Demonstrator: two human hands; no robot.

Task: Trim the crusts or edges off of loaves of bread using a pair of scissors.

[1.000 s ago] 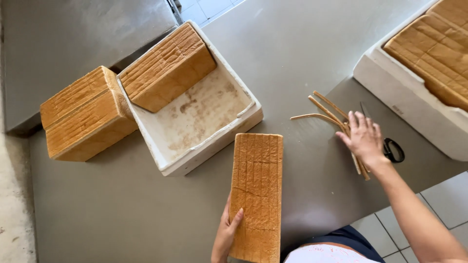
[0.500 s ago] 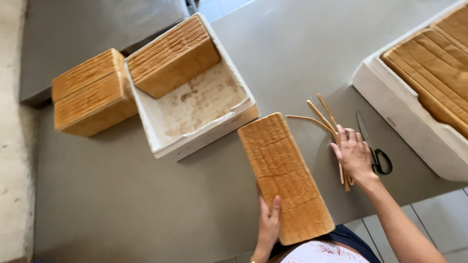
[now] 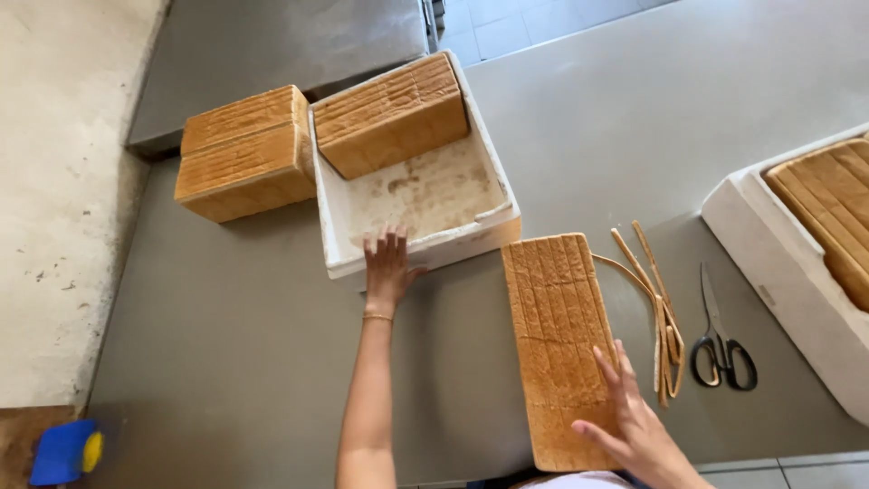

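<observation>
- Lower right of the frame: right hand point(image 3: 634, 421) lies flat, fingers spread, on the near end of a long bread loaf point(image 3: 557, 335); nothing is gripped.
- Loaf lies flat on the grey metal table point(image 3: 235, 362), lower centre-right, long axis running away from the person, its far end just beside the white tray.
- Right of the loaf: thin crust strips point(image 3: 656, 308) in a loose bundle, then black-handled scissors point(image 3: 721, 340) just beside them.
- Centre: left hand point(image 3: 387, 263), open with fingers extended, rests on the near rim of a white foam tray point(image 3: 412, 258); a thin bracelet shows at the wrist.
- Inside that tray, at its far end: one bread block point(image 3: 394, 113), tilted against the wall.
- Upper left: two stacked bread blocks point(image 3: 243, 154) on the table, touching the tray's left wall.
- Right edge: second white tray point(image 3: 778, 272) holding more loaves point(image 3: 833, 204).
- Lower left corner: blue and yellow object point(image 3: 65, 450), blurred.
</observation>
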